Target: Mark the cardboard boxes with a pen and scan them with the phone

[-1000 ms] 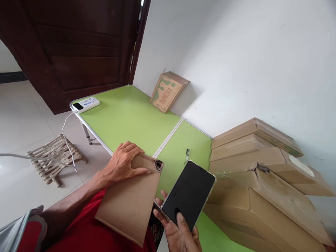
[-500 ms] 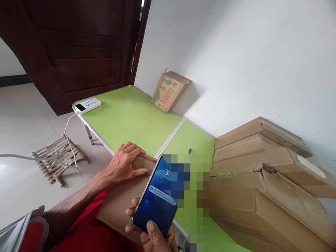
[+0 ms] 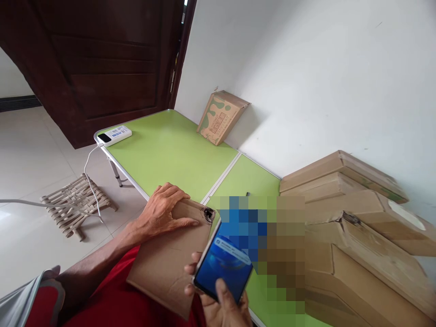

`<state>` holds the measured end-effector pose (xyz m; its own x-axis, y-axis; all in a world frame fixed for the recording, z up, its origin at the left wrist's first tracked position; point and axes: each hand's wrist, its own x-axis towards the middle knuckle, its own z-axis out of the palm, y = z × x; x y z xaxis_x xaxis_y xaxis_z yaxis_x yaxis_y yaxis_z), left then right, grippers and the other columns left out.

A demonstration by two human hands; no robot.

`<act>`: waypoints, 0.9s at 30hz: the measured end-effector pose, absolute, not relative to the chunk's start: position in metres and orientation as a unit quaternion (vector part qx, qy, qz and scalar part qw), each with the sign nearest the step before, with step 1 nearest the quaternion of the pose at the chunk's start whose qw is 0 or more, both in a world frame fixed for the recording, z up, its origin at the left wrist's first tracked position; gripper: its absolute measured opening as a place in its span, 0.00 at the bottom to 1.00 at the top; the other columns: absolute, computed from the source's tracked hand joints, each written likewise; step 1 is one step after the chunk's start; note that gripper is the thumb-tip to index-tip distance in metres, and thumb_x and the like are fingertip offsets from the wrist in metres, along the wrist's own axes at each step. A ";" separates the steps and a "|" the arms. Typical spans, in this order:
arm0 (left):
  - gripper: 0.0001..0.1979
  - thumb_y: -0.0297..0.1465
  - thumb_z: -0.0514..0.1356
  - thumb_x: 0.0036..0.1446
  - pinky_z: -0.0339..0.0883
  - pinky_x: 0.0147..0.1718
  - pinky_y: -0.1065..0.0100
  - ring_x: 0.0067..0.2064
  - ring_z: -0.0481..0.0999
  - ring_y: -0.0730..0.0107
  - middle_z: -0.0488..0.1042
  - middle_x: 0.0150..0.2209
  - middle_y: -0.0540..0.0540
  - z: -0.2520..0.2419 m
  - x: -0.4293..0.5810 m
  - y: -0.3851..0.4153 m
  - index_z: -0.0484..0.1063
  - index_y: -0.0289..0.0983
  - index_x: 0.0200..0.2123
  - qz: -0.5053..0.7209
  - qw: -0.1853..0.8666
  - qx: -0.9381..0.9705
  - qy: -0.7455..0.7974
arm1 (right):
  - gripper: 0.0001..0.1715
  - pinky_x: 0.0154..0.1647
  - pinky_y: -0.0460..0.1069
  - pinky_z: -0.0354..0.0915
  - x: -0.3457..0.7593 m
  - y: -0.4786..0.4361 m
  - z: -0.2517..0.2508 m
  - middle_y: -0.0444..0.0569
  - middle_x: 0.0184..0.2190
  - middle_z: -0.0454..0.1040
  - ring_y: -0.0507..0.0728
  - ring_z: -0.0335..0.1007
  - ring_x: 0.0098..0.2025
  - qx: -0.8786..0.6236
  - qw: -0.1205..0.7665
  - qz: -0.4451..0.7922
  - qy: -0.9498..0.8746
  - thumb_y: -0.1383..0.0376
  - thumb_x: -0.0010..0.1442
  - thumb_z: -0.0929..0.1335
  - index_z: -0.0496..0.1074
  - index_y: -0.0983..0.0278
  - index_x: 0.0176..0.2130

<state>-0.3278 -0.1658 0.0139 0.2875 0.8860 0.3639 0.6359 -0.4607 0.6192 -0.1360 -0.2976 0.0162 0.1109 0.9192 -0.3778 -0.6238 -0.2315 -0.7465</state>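
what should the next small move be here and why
I'd probably lower the phone onto the green tabletop: the right hand is taken up holding it, so only the left hand is on the cardboard box, and setting the phone down would likely leave both hands for the box.

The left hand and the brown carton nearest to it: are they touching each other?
Touching. The head view shows it plainly: the left hand lies over an edge of the carton, thumb along its flat face.
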 end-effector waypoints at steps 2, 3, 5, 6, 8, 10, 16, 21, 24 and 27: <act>0.28 0.54 0.69 0.60 0.69 0.50 0.51 0.49 0.77 0.51 0.82 0.45 0.40 0.014 -0.328 -0.166 0.78 0.36 0.49 0.344 0.178 0.782 0.488 | 0.24 0.24 0.50 0.73 -0.116 -0.278 0.016 0.57 0.39 0.86 0.64 0.84 0.34 -0.485 0.612 0.604 -0.157 0.48 0.52 0.82 0.82 0.61 0.41; 0.27 0.53 0.69 0.61 0.69 0.50 0.51 0.49 0.77 0.51 0.82 0.46 0.40 0.014 -0.328 -0.166 0.78 0.36 0.49 0.343 0.176 0.783 0.489 | 0.26 0.22 0.49 0.72 -0.106 -0.266 0.013 0.56 0.36 0.85 0.62 0.83 0.31 -0.509 0.623 0.572 -0.160 0.47 0.50 0.83 0.82 0.62 0.40; 0.25 0.51 0.69 0.63 0.69 0.50 0.51 0.49 0.77 0.51 0.82 0.46 0.41 0.013 -0.328 -0.166 0.77 0.36 0.50 0.341 0.172 0.784 0.489 | 0.30 0.22 0.49 0.71 -0.087 -0.238 0.005 0.51 0.32 0.84 0.60 0.80 0.29 -0.561 0.642 0.489 -0.183 0.46 0.46 0.84 0.80 0.63 0.39; 0.24 0.51 0.69 0.63 0.68 0.50 0.51 0.50 0.77 0.50 0.82 0.46 0.41 0.013 -0.328 -0.166 0.77 0.36 0.50 0.341 0.171 0.785 0.488 | 0.31 0.22 0.49 0.71 -0.079 -0.223 -0.002 0.48 0.31 0.82 0.58 0.78 0.27 -0.588 0.639 0.454 -0.201 0.46 0.45 0.84 0.79 0.63 0.38; 0.24 0.50 0.68 0.64 0.68 0.50 0.51 0.50 0.77 0.50 0.82 0.46 0.41 0.013 -0.328 -0.166 0.77 0.36 0.50 0.342 0.169 0.786 0.486 | 0.31 0.23 0.49 0.70 -0.069 -0.195 -0.017 0.43 0.26 0.78 0.55 0.74 0.25 -0.627 0.610 0.420 -0.241 0.44 0.43 0.83 0.77 0.63 0.35; 0.24 0.50 0.68 0.64 0.68 0.51 0.52 0.50 0.77 0.50 0.82 0.47 0.41 0.013 -0.329 -0.167 0.77 0.37 0.50 0.341 0.168 0.786 0.487 | 0.32 0.22 0.49 0.69 -0.065 -0.169 -0.032 0.43 0.24 0.75 0.55 0.71 0.25 -0.645 0.574 0.428 -0.269 0.43 0.41 0.82 0.76 0.64 0.33; 0.23 0.49 0.69 0.64 0.69 0.50 0.52 0.50 0.78 0.51 0.82 0.46 0.41 0.014 -0.328 -0.167 0.77 0.37 0.50 0.338 0.169 0.786 0.489 | 0.38 0.26 0.53 0.71 -0.076 -0.122 -0.062 0.50 0.31 0.79 0.60 0.75 0.30 -0.676 0.503 0.431 -0.323 0.37 0.42 0.75 0.77 0.65 0.38; 0.23 0.50 0.68 0.64 0.69 0.50 0.52 0.49 0.77 0.52 0.82 0.46 0.41 0.015 -0.328 -0.167 0.77 0.37 0.50 0.342 0.172 0.784 0.489 | 0.32 0.33 0.55 0.68 -0.075 -0.110 -0.060 0.49 0.25 0.74 0.62 0.71 0.30 -0.743 0.417 0.327 -0.409 0.36 0.49 0.69 0.72 0.61 0.32; 0.22 0.48 0.69 0.63 0.69 0.50 0.52 0.49 0.77 0.51 0.82 0.46 0.41 0.014 -0.329 -0.169 0.77 0.37 0.49 0.344 0.172 0.784 0.487 | 0.25 0.41 0.58 0.67 -0.071 -0.112 -0.058 0.51 0.25 0.74 0.67 0.72 0.36 -0.779 0.357 0.250 -0.451 0.41 0.53 0.69 0.72 0.60 0.32; 0.19 0.46 0.67 0.65 0.69 0.50 0.50 0.49 0.77 0.50 0.82 0.46 0.41 0.013 -0.329 -0.170 0.77 0.37 0.49 0.350 0.174 0.784 0.482 | 0.24 0.47 0.61 0.66 -0.070 -0.116 -0.057 0.58 0.33 0.77 0.71 0.74 0.43 -0.790 0.313 0.207 -0.484 0.47 0.55 0.67 0.75 0.62 0.40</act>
